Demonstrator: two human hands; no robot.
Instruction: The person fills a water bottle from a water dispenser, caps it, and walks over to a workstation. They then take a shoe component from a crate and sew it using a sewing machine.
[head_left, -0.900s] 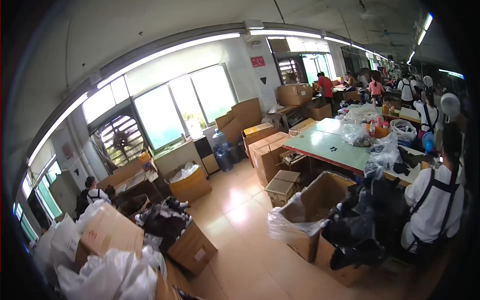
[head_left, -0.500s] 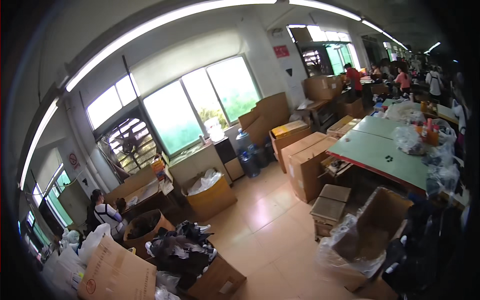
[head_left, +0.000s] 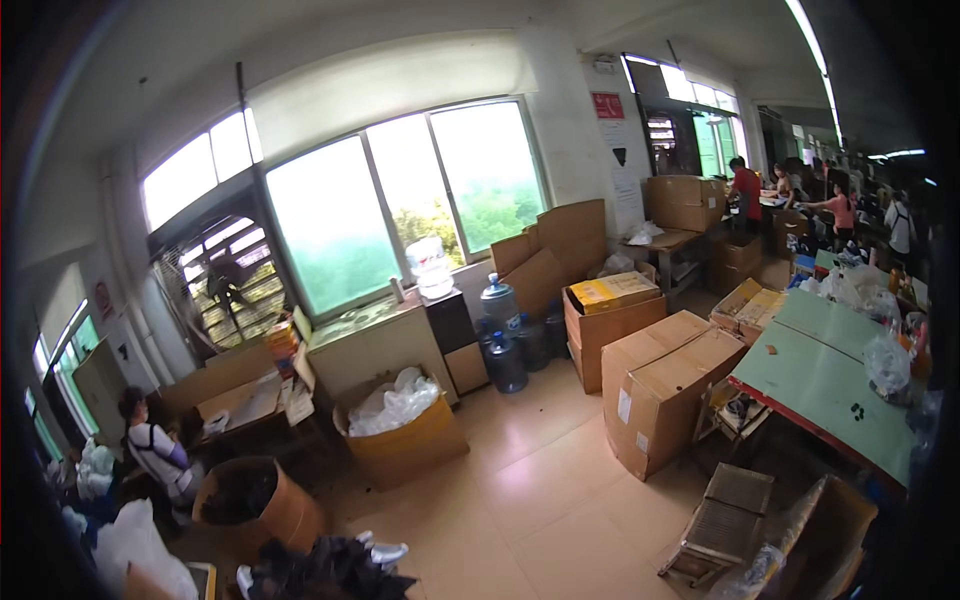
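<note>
Neither of my hands shows in the head view, so what they hold or touch is hidden. Closest to me, at the lower edge, is a heap of dark material (head_left: 325,572) with pale pieces sticking out of it. At lower right stand an open cardboard box (head_left: 835,535) with clear plastic on it and a low slatted wooden stool (head_left: 735,500). A large closed carton (head_left: 635,405) sits on the floor beyond the stool. To its right is a green-topped table (head_left: 810,365) with small dark bits and plastic bags on it.
A carton of white plastic bags (head_left: 405,455) and a carton of dark material (head_left: 300,505) stand at left. Blue water bottles (head_left: 507,365) stand near the window cabinet. One person (head_left: 160,455) sits at far left; several people work at far right. Tiled floor (head_left: 520,470) runs between the boxes.
My view has tilted down and moved forward. The window, cartons and table look larger, and the near boxes have slid toward the lower edge. No hand appears in either frame.
</note>
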